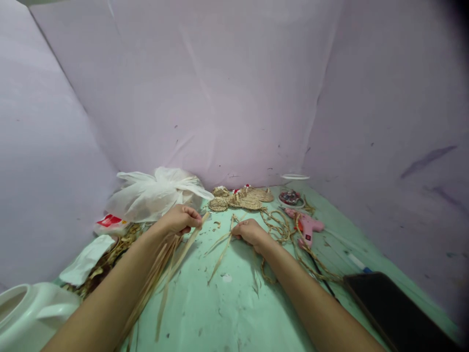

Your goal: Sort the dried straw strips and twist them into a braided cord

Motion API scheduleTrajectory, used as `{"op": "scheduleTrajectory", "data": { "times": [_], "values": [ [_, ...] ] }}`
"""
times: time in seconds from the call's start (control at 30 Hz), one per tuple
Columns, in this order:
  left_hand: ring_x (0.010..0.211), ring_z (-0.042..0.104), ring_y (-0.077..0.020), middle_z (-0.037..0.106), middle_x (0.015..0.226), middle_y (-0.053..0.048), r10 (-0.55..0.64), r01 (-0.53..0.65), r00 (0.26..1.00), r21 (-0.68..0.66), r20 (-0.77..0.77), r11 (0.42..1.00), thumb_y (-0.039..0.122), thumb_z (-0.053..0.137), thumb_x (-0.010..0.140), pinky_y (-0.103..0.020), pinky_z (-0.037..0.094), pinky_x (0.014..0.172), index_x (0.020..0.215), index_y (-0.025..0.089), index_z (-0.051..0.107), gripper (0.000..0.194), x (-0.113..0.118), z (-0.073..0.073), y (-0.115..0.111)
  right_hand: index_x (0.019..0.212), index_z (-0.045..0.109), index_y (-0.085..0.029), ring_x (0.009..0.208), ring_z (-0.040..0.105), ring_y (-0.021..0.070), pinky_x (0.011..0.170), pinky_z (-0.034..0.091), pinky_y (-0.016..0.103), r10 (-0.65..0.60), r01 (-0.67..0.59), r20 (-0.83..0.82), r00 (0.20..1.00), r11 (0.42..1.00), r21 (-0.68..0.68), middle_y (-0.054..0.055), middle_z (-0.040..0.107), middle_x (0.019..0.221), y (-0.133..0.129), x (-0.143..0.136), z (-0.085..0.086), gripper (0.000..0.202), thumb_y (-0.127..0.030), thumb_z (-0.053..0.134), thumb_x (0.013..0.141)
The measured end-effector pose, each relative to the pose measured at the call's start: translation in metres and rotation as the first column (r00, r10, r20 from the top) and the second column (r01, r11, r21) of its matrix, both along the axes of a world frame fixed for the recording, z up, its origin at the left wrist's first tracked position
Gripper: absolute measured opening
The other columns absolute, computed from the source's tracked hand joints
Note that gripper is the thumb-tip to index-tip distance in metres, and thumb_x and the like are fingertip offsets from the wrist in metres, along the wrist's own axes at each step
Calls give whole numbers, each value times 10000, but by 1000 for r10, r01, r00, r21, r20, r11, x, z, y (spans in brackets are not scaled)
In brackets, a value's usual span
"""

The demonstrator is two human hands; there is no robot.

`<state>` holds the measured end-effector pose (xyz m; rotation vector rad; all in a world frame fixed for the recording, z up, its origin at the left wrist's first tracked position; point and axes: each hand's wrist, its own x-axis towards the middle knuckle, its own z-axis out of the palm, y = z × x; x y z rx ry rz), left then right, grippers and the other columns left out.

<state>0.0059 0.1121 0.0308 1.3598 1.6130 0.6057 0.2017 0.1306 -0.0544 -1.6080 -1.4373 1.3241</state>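
My left hand [183,220] pinches the upper end of a flat, pale dried-fibre strip [188,247], which slants down towards me. Under my left forearm lies a bundle of similar long strips [150,283]. Over the middle of the table, my right hand [249,231] is closed on a thin braided cord [231,225] with loose fibre ends [220,264] spreading below it. A longer braided rope [280,225] lies in loops just right of my right hand.
Coiled woven pieces [245,199] lie at the back, beside a white plastic bag [157,193]. To the right are a pink glue gun [308,226], a round dish [291,198] and a dark phone [395,308]. A white jug [44,310] stands front left.
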Motion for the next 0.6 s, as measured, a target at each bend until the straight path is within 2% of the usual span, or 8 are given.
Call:
{"op": "scheduleTrajectory", "data": {
  "times": [0.07, 0.13, 0.2, 0.27, 0.43, 0.6],
  "values": [
    [335, 243, -41, 408, 402, 59, -74, 74, 997, 1, 10, 997, 262, 593, 528, -192, 116, 356, 608, 154, 536, 146, 9, 6, 7, 418, 456, -158, 294, 205, 42, 337, 139, 205, -1, 1, 0, 1000, 1000, 2, -82, 261, 291, 0, 0, 0, 149, -139, 554, 529],
    [350, 265, -45, 420, 407, 52, -109, 113, 987, 29, -118, 993, 207, 568, 510, -192, 155, 360, 582, 147, 546, 96, 18, 5, 15, 420, 463, -157, 297, 209, 42, 336, 141, 204, 0, 0, -2, 1000, 1000, 4, -81, 265, 295, 0, 1, 1, 149, -142, 556, 535],
    [366, 308, -56, 410, 384, 48, -122, 137, 952, 33, -281, 990, 141, 538, 468, -194, 203, 372, 526, 138, 542, 58, 25, -2, 23, 422, 469, -155, 301, 212, 41, 337, 145, 203, 6, -6, -8, 1000, 1000, 6, -80, 268, 297, 0, 1, 1, 149, -143, 554, 543],
    [367, 334, -68, 395, 364, 50, -155, 166, 930, 6, -332, 986, 122, 511, 454, -197, 226, 376, 509, 140, 536, 63, 31, -13, 27, 425, 469, -154, 302, 209, 39, 338, 145, 202, 12, -12, -15, 1000, 1000, 5, -80, 271, 299, 1, 2, 0, 150, -148, 553, 550],
    [335, 307, -65, 360, 341, 61, -264, 252, 939, -79, -221, 964, 174, 510, 484, -192, 203, 343, 522, 149, 533, 51, 39, -41, 24, 438, 472, -154, 306, 209, 38, 340, 149, 201, 16, -16, -22, 1000, 1000, 2, -83, 277, 312, 2, 2, -2, 138, -156, 561, 543],
    [320, 316, -53, 400, 384, 63, -268, 260, 962, -124, -52, 958, 287, 577, 510, -184, 164, 321, 567, 145, 542, 157, 41, -50, 22, 450, 491, -145, 313, 229, 37, 349, 160, 196, 16, -17, -25, 1000, 1000, -6, -78, 303, 326, 1, 2, -1, 113, -147, 557, 542]
  ]
}}
